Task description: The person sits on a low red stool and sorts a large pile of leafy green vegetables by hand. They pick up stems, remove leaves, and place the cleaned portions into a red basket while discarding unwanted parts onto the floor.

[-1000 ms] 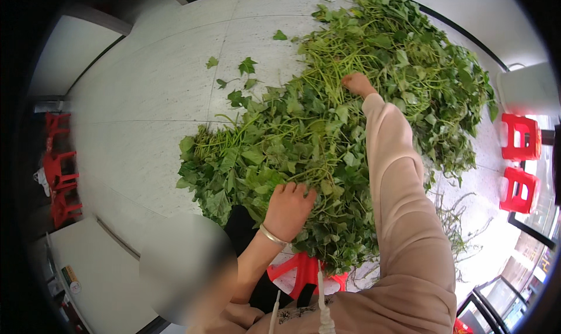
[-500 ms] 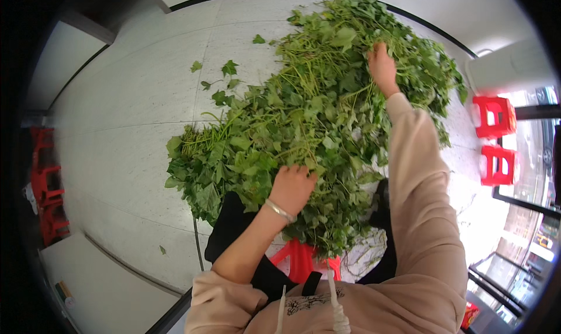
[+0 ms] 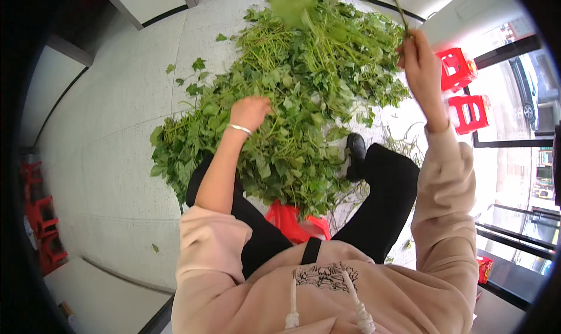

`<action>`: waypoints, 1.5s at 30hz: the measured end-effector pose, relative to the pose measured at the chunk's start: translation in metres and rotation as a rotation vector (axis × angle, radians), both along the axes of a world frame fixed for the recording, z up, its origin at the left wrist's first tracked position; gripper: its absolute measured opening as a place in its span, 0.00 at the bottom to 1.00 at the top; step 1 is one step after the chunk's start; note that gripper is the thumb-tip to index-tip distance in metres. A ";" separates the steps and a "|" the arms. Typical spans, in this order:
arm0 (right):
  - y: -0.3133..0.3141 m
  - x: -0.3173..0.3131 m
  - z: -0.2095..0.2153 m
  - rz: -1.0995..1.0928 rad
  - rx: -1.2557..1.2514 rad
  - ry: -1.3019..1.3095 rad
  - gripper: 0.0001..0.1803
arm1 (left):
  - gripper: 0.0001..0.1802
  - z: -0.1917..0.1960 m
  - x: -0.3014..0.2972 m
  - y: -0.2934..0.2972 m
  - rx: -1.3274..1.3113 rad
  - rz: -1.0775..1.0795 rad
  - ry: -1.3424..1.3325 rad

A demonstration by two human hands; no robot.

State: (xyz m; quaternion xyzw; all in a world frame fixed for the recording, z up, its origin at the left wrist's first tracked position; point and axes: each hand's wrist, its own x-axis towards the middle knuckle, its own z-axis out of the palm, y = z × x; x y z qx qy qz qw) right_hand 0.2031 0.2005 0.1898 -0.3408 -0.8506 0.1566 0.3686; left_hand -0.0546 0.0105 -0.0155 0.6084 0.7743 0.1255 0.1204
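A large heap of green leafy vines (image 3: pixel 286 124) spreads over the floor in front of me and up between my legs. My right hand (image 3: pixel 422 68) is raised at the heap's right side, fingers closed on a dark, thin vine stem (image 3: pixel 398 7) that runs up past the top edge. Blurred leaves (image 3: pixel 289 7) hang at the top; whether they belong to this stem, I cannot tell. Over the middle left of the heap, my left hand (image 3: pixel 251 112) has its fingers curled in against the leaves. Anything between them is hidden.
A red plastic stool (image 3: pixel 283 220) stands between my legs, partly under leaves. More red stools stand at the right (image 3: pixel 469 113) and far left (image 3: pixel 40 212). Loose leaves (image 3: pixel 198 63) and bare stems (image 3: pixel 403 141) lie on the pale tiled floor (image 3: pixel 117 159). Glass doors are at the right.
My right hand has risen out of the heap and moved right, with a vine stem in it. My left hand has moved away from me and a little left. The view has shifted.
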 end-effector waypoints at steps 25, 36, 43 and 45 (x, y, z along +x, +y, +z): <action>-0.059 0.008 -0.145 0.230 -0.215 -0.111 0.06 | 0.19 0.082 0.059 0.001 0.214 0.159 -0.794; -0.036 -0.008 -0.137 0.383 0.025 -0.166 0.05 | 0.15 0.074 0.034 0.000 0.296 0.271 -1.348; -0.014 0.005 -0.148 0.148 -0.393 -0.083 0.06 | 0.07 0.060 -0.021 0.006 0.585 0.409 -1.549; -0.026 -0.010 -0.152 0.225 -0.432 -0.084 0.06 | 0.06 0.052 0.007 0.017 0.452 0.343 -1.237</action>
